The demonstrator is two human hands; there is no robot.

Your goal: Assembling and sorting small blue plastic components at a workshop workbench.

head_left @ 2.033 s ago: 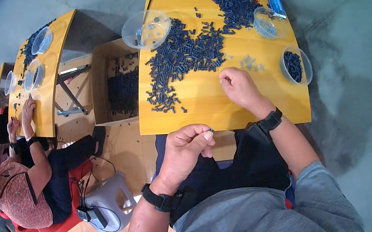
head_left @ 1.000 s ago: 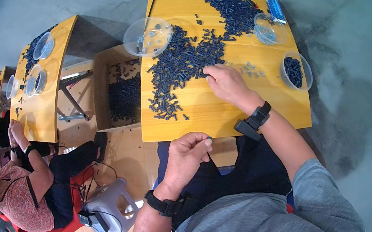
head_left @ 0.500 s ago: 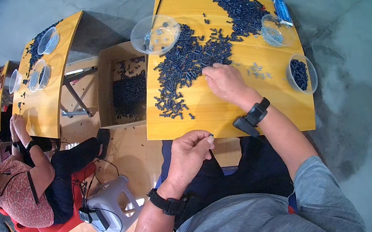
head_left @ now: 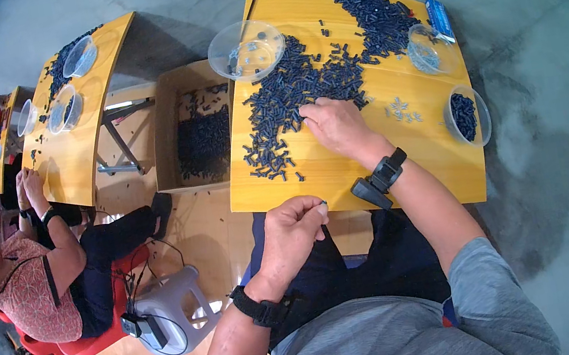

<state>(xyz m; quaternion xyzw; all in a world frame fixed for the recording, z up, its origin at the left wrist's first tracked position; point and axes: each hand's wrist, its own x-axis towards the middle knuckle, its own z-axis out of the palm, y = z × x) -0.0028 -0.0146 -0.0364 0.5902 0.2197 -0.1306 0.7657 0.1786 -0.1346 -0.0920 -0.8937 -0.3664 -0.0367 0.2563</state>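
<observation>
My left hand [head_left: 292, 232] is closed in a pinch in front of the table's near edge. A dark end of a small black tube-like piece shows at its thumb and fingertip. My right hand [head_left: 341, 127] reaches over the table, its fingertips pressed together at the near edge of a pile of small black tube-like pieces [head_left: 306, 83]. Whatever is between those fingertips is hidden. To the right of that hand lie several small pale grey pieces [head_left: 402, 110] on the yellow table [head_left: 368, 182].
On the table stand a shallow clear bowl [head_left: 250, 70], a tub of pale blue-grey bits [head_left: 432, 55] and a tub of black pieces [head_left: 466, 115]. A second black pile [head_left: 372, 16] lies beside a blue box [head_left: 439, 20]. A carton [head_left: 164, 141] stands left; a co-worker [head_left: 39, 282] sits beyond.
My right hand has shifted slightly left and nearer along the pile's edge, still pinched. My left hand holds its pinch in nearly the same place. The whole view has shifted a little.
</observation>
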